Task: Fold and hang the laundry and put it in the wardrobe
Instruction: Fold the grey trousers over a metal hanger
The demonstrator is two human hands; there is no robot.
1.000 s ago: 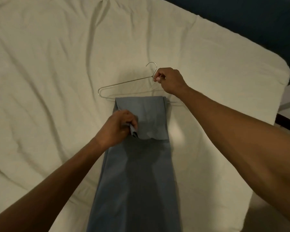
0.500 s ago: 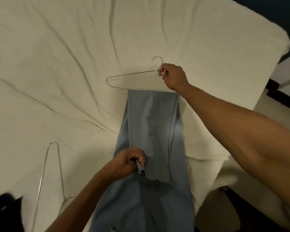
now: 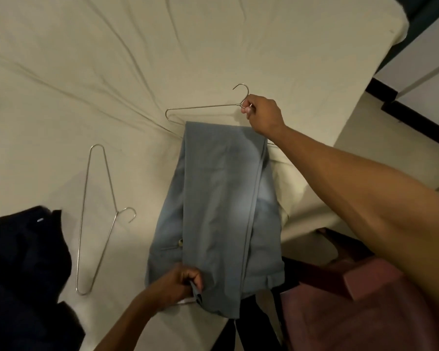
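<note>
Grey-blue trousers (image 3: 221,198) lie folded lengthwise on the cream bed (image 3: 112,59), threaded over the lower bar of a thin metal hanger (image 3: 203,106). My right hand (image 3: 262,113) pinches the hanger at the base of its hook. My left hand (image 3: 180,287) grips the trouser hem near the bed's front edge, with the folded-over layer drawn down to it. The hanger's lower bar is hidden under the cloth.
A second metal hanger (image 3: 96,216) lies on the bed to the left of the trousers. A dark garment (image 3: 23,269) is heaped at the lower left. A reddish chair (image 3: 352,307) stands at the bed's lower right corner, with floor beyond.
My left hand has pulled the trouser hem down toward me, lengthening the folded-over layer. The view tilted down, bringing the second hanger, dark garment and chair into sight.
</note>
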